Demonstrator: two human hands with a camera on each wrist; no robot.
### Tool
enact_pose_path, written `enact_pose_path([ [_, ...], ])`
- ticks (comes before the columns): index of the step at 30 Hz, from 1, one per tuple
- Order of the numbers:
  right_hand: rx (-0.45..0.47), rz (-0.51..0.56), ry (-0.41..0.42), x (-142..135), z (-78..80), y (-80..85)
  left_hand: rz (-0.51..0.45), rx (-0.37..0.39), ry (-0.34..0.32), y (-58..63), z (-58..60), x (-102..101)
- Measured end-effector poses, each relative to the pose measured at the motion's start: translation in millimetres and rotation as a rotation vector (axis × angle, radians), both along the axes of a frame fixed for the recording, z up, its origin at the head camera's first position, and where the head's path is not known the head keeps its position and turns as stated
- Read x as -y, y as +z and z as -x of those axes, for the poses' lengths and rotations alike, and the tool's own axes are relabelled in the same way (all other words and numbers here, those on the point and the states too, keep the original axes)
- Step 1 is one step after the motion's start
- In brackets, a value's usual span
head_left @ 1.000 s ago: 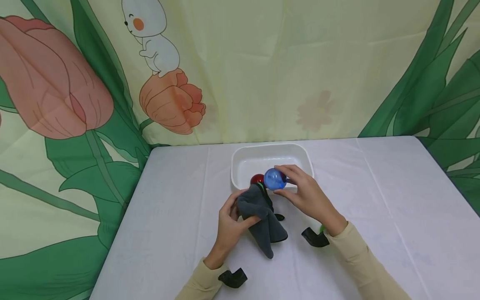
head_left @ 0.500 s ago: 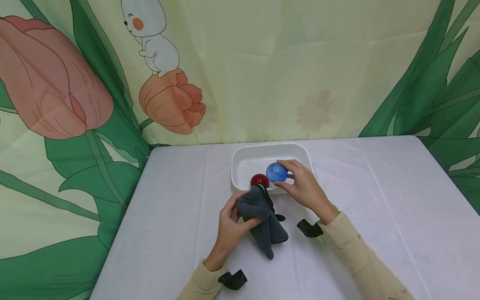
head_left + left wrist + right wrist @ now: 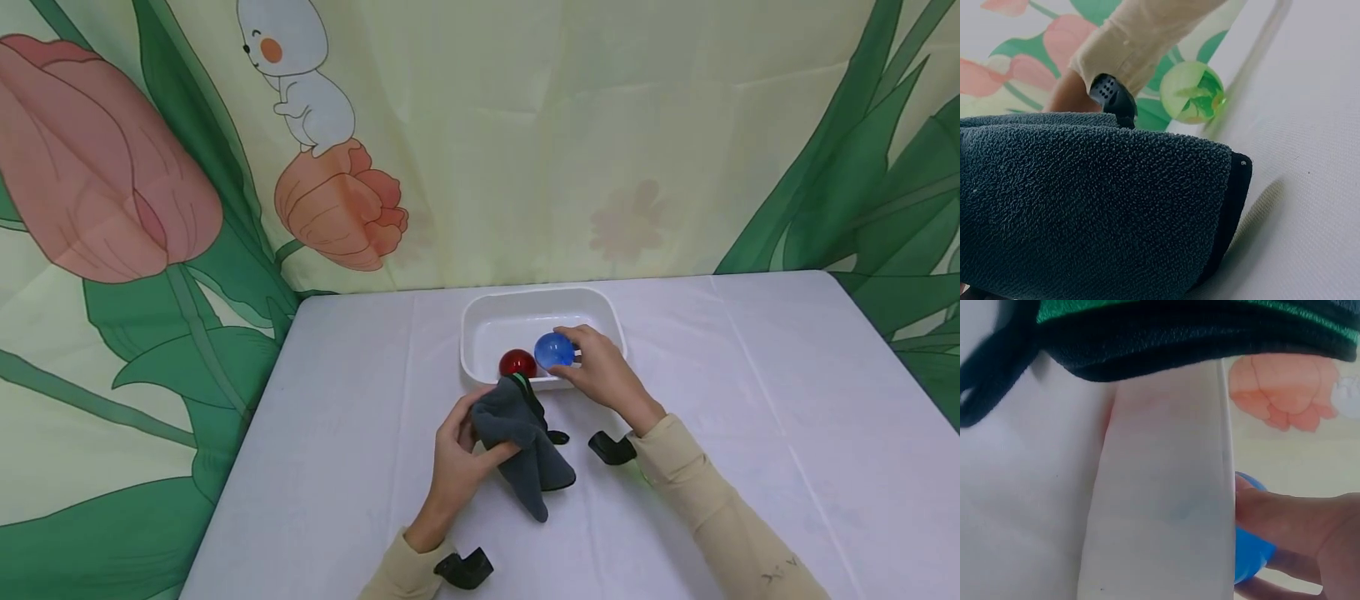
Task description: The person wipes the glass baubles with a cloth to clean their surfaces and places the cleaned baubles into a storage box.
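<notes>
My right hand (image 3: 603, 371) pinches a clear blue ball (image 3: 553, 350) between thumb and fingers at the near right part of a white tray (image 3: 510, 321). In the right wrist view the ball (image 3: 1252, 556) shows partly behind the tray's wall; whether it touches the bottom is hidden. Beside it a clear red ball (image 3: 517, 363) lies in the tray. Nearer to me, my left hand (image 3: 459, 467) grips a folded dark grey cloth (image 3: 521, 437) with black edging and a green inner side. The cloth fills much of the left wrist view.
A clear green ball (image 3: 1192, 92) lies on the white table, mostly hidden by the right sleeve in the head view. Black wrist cameras (image 3: 465, 568) sit at both cuffs. A printed curtain (image 3: 525, 150) hangs behind the table's far edge.
My right hand has carried the blue ball away from the cloth and over into the tray, then slightly lower. More of the red ball shows. The left hand with the cloth has hardly moved.
</notes>
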State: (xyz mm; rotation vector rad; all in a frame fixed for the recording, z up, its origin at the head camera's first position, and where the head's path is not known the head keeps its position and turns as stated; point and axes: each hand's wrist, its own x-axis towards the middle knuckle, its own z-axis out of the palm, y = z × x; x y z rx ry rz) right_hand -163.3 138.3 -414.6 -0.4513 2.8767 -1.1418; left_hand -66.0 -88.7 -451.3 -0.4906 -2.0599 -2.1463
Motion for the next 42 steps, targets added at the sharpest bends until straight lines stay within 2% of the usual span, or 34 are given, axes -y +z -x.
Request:
enact_pose_path([
  [13,0.162,-0.12,0.004,2.1,13.6,-0.6,0.003,-0.002,-0.004,-1.3,-1.7,2.4],
  [27,0.217,-0.166,0.02,1.9,23.3,-3.8,0.004,0.013,0.0,-1.2,-2.4,1.2],
  [33,0.255,-0.171,0.046,0.3,21.6,1.5,0.0,0.006,-0.002,-0.1,-2.5,0.2],
  [37,0.24,-0.165,0.075,-6.0,17.0,10.0,-0.007,0.009,0.001,1.1,-2.5,-0.1],
  [42,0.152,-0.151,0.114,-17.4,9.9,21.6,-0.007,0.004,0.0,0.7,-1.3,-0.4],
])
